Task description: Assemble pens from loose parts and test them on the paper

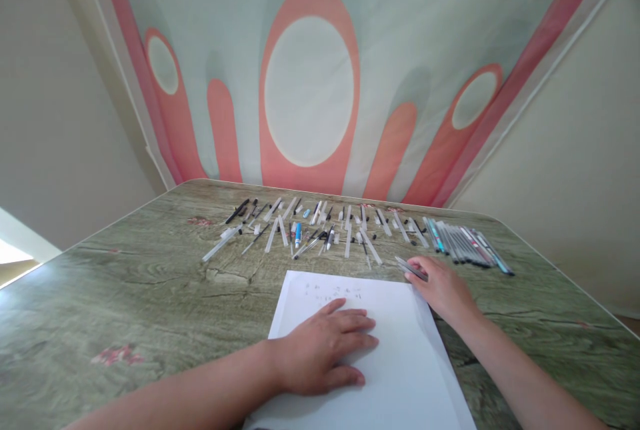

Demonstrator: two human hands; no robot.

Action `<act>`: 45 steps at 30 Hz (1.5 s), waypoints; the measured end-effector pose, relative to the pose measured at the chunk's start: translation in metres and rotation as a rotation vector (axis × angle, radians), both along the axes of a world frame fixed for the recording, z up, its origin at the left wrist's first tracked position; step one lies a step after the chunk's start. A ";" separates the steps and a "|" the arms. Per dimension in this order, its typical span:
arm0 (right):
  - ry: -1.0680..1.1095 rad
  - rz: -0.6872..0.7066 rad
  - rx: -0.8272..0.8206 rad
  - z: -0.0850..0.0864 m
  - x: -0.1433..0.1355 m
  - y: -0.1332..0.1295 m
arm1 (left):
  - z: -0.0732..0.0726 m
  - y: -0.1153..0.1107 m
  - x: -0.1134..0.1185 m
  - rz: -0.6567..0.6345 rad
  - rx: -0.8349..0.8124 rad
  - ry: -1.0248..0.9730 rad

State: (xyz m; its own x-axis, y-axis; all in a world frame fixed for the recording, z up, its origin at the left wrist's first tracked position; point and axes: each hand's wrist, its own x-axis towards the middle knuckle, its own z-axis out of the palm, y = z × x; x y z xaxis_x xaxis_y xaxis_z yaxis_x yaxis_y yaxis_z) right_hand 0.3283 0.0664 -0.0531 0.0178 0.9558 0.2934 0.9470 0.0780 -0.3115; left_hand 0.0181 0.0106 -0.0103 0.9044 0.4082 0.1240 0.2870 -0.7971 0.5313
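My left hand point(330, 347) lies flat with fingers spread on a sheet of white paper point(400, 363). Small dark handwritten marks show near the top of the sheet, above those fingers. Just past the paper's upper right corner, my right hand point(443, 287) is closed around a pen point(413, 268), its tip pointing up and to the left. Beyond the sheet lie many loose pen parts: clear barrels, dark caps and thin refills, among them a blue piece point(298, 235). A row of whole pens point(465, 243) lies side by side to the right of these parts.
The wood-grain table point(165, 283) has rounded far corners. Behind it stands a wall covering point(225, 30) with pink and white rounded shapes. A black pen point(237, 211) lies at the far left of the loose parts.
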 end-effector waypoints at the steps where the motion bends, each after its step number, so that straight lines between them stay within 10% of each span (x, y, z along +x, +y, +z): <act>1: 0.003 0.002 0.002 0.000 0.000 -0.001 | 0.000 0.000 0.000 0.000 -0.004 0.002; 45: -0.021 0.026 -0.094 0.002 0.031 0.002 | 0.062 0.009 -0.039 0.250 0.114 0.589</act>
